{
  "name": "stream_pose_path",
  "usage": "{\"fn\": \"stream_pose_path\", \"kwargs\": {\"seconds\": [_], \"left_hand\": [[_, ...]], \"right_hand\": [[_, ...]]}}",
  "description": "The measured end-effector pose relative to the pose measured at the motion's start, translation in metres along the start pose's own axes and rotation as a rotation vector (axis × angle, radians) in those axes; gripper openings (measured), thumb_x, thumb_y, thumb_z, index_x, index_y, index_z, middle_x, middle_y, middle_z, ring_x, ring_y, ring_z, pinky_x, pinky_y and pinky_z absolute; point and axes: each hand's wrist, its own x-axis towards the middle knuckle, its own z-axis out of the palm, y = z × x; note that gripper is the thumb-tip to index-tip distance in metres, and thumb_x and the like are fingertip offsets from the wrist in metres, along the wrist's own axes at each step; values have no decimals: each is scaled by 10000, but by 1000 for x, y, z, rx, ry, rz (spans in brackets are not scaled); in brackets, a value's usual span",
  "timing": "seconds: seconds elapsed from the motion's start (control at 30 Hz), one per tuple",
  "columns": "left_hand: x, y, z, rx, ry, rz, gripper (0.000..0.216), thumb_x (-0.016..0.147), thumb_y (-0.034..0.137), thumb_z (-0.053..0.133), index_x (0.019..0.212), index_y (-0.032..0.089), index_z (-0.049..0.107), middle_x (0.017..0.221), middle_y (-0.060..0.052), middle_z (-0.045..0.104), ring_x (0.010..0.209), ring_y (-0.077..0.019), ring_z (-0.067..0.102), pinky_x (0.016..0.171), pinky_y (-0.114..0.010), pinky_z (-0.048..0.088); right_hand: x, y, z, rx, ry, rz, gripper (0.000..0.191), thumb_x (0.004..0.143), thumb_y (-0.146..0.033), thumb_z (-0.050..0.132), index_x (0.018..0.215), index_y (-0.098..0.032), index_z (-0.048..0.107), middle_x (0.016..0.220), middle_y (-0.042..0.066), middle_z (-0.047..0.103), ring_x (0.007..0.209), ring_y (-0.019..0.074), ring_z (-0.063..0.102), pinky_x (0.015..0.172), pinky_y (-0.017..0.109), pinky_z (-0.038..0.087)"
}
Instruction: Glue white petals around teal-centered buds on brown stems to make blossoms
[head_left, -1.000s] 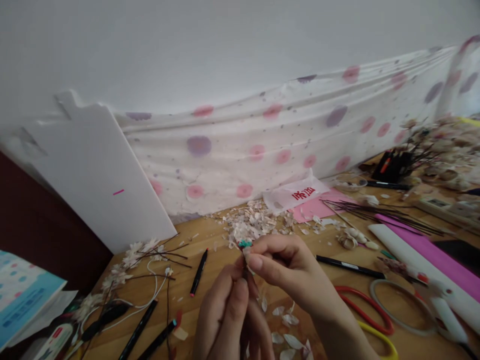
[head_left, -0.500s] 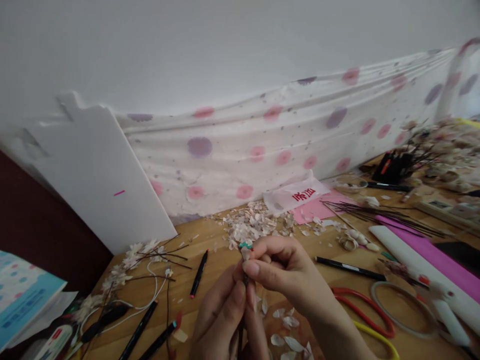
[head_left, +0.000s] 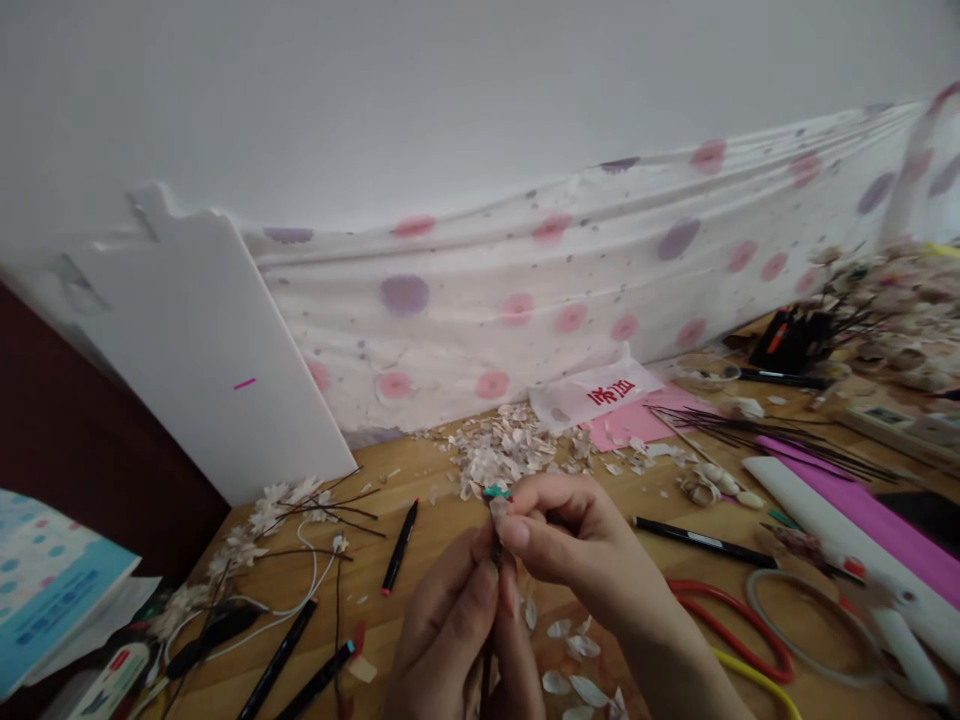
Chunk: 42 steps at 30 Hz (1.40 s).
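Low in the middle of the view, my left hand (head_left: 461, 625) is closed round a thin dark stem (head_left: 486, 672). At the stem's top sits a small flower head with a teal-green centre (head_left: 496, 491) and a bit of red beside it. My right hand (head_left: 574, 540) pinches a pale petal (head_left: 498, 512) against the flower head between thumb and forefinger. The fingertips of both hands nearly meet there and hide the join. Behind the hands lies a heap of loose pale petals (head_left: 510, 445), with more scattered petals (head_left: 581, 645) below my right wrist.
On the wooden table lie a red-tipped marker (head_left: 400, 545), a black marker (head_left: 703, 541), red scissor-like handles (head_left: 739, 615), a tape ring (head_left: 814, 630) and a white glue gun (head_left: 896, 625). Dark stems (head_left: 780, 435) lie right. A white foam board (head_left: 217, 370) leans at left.
The view has shifted slightly, so most things sit a little further right. Both hands keep their hold, and the teal centre shows more above the fingers.
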Motion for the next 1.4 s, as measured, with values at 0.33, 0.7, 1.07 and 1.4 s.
{"fn": "stream_pose_path", "kwargs": {"seconds": [0.33,0.7,1.07,1.4], "left_hand": [[2,4,0,147,-104,-57,396,872,584,785,789,203,717,440,31,612,337,-73,485,354,-146,322],[0,9,1,143,-144,-20,351,963,530,704,865,193,717,404,49,596,311,-45,485,394,-95,346],[-5,1,10,161,3,-2,419,845,594,810,775,188,729,408,42,606,302,-38,488,357,-88,326],[-1,8,9,223,-40,38,423,932,591,712,829,182,686,412,40,612,282,-38,425,366,-118,311]], "right_hand": [[-1,-1,-1,-166,92,-57,87,817,-268,896,782,-215,837,621,-10,733,415,21,401,453,162,380],[1,5,-1,-161,18,-87,136,909,-316,822,825,-209,828,595,-21,679,519,52,521,555,168,457],[-1,16,-7,-136,84,-88,129,873,-358,851,808,-247,839,614,-15,714,496,53,531,490,164,407],[2,13,-4,-240,106,-12,463,922,-592,731,755,-160,730,518,-66,493,419,36,258,386,169,185]]}}
